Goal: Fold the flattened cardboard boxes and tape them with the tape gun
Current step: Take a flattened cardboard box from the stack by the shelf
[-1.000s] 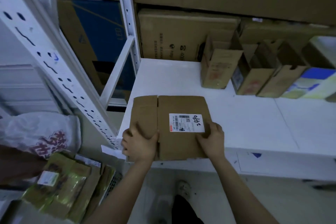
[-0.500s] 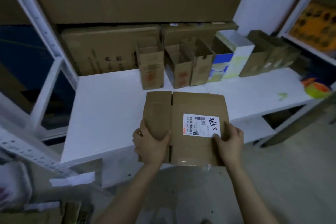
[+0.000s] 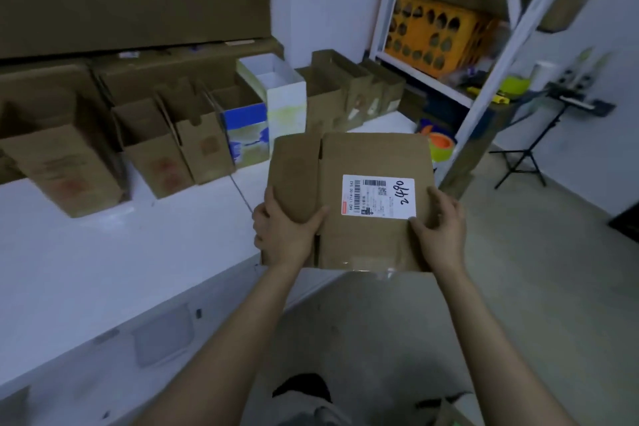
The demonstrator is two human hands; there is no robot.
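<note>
Indoors, white shelf [image 3: 103, 252] bearing open cartons [image 3: 155, 149], grey floor [image 3: 536, 287].

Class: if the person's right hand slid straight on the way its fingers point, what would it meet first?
The right hand points up-left across the flattened box; its fingertips already touch the white shipping label, so probably that.

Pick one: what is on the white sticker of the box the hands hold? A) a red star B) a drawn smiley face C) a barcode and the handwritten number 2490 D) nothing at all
C: the sticker on the box, held by the left hand and right hand, shows a barcode and a handwritten 2490.
</note>
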